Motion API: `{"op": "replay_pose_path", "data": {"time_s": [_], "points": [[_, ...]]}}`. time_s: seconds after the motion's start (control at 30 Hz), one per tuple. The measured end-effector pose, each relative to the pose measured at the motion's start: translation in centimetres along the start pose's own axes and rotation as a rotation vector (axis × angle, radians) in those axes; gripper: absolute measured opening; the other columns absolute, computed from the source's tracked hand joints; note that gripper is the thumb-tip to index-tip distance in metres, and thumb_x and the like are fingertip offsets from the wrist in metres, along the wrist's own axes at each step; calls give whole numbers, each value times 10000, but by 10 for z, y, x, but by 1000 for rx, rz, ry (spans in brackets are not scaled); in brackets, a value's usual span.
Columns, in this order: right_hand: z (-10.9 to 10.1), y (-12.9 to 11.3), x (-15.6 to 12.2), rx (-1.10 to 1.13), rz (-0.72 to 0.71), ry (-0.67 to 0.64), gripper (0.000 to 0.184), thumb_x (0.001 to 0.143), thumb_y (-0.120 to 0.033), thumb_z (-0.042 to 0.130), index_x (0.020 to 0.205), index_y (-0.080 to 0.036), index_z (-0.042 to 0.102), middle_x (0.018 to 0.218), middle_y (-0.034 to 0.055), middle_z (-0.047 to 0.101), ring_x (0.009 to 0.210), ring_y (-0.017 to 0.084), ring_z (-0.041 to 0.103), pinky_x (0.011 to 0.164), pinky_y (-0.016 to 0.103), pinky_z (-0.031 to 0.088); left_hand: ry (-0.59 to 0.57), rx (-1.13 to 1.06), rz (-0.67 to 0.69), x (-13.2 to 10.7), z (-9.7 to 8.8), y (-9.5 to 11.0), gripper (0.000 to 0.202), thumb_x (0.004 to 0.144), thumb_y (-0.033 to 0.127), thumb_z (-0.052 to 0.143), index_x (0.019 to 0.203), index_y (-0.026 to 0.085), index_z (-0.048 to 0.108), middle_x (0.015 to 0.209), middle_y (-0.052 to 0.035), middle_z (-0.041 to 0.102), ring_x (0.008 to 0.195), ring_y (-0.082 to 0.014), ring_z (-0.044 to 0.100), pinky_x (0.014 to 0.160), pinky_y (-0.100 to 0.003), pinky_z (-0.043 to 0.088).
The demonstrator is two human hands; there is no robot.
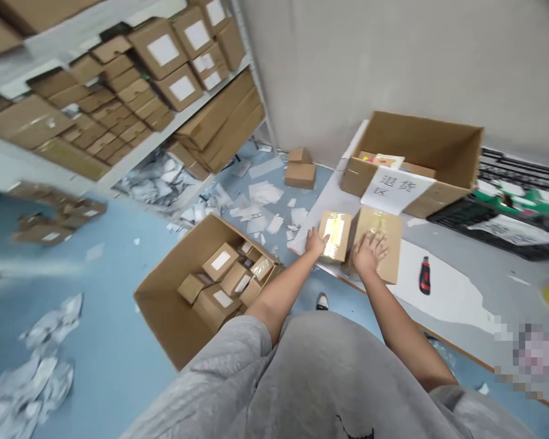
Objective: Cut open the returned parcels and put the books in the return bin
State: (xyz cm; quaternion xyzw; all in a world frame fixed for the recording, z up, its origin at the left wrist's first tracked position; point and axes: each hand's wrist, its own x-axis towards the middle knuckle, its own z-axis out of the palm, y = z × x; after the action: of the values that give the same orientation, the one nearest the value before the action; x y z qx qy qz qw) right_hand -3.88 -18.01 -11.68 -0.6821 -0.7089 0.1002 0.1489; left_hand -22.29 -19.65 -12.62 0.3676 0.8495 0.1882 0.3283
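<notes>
Grey table point(498, 271) here, left hand point(316, 242) loosely spread against the smaller box point(338, 249), right hand point(369, 250) flat on the bigger box point(390, 259), cutter point(424, 276) right of that.

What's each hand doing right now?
Left hand: open, touching the smaller taped cardboard box.
Right hand: open, laid on top of the larger taped cardboard box.

Table point(485, 268), small carton point(335, 238), larger carton point(391, 259), box point(448, 196) (open)
</notes>
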Motion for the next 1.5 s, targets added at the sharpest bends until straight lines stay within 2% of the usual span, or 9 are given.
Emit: {"op": "replay_pose_path", "data": {"time_s": [0.13,0.3,0.47,0.67,0.9,1.17,1.27,1.37,1.5], "points": [[17,-109,-9,74,-443,-147,587,999,-286,387,1563,-142,469,1688,180,325,1584,350,165,1221,631,213,220,-5,24,-1,-54,-59,798,946,527,594,1629,183,364,1716,-140,293,1584,-283,289,1270,-399,298],[57,-260,-65,155,-891,-300,557,992,-279,449,1527,-137,509,1683,163,353,1573,321,226,1229,535,264,527,50,-124,-30,-151,-185,668,999,374,503,1631,204,372,1729,-100,271,1611,-255,208,1305,-419,223],[106,-385,-156,166,-1197,-461,585,969,-258,500,1537,-120,489,1690,172,337,1565,318,260,1230,510,277,621,-23,-438,-75,-227,-326,726,960,318,560,1645,242,330,1742,-101,229,1614,-289,189,1302,-463,225],[177,-477,-267,71,-1352,-617,612,945,-226,525,1545,-116,468,1685,188,340,1560,308,282,1221,500,290,584,-158,-822,-111,-272,-472,808,922,384,634,1632,208,290,1739,-185,183,1616,-333,169,1275,-525,252],[296,-539,-340,-109,-1392,-803,645,922,-201,535,1555,-110,448,1682,191,351,1532,313,341,1199,486,338,515,-235,-996,-86,-266,-621,889,897,489,672,1620,141,287,1732,-237,154,1622,-339,138,1285,-498,227],[501,-570,-384,-153,-1386,-923,682,904,-122,466,1579,-40,408,1663,212,381,1543,307,333,1232,508,320,510,-277,-1162,28,-193,-781,1099,811,551,747,1651,104,197,1714,-282,166,1612,-377,159,1286,-488,204],[563,-569,-396,-132,-1375,-945,737,867,-86,459,1601,-80,391,1661,175,401,1533,301,355,1222,515,330,492,-287,-1218,64,-167,-829,1263,741,607,799,1662,79,113,1705,-318,146,1601,-435,140,1265,-539,221],[594,-560,-402,-116,-1362,-972,724,868,-77,457,1590,-65,406,1652,178,414,1526,294,366,1220,480,337,484,-268,-1255,87,-155,-857,1393,670,632,850,1669,92,45,1704,-321,132,1582,-477,150,1251,-565,229],[590,-545,-400,-113,-1359,-1015,725,876,-73,460,1597,-40,389,1660,190,398,1537,282,351,1240,451,324,519,-265,-1270,90,-163,-852,1480,623,614,900,1675,107,-9,1659,-317,230,1534,-490,242,1227,-567,269]]}}
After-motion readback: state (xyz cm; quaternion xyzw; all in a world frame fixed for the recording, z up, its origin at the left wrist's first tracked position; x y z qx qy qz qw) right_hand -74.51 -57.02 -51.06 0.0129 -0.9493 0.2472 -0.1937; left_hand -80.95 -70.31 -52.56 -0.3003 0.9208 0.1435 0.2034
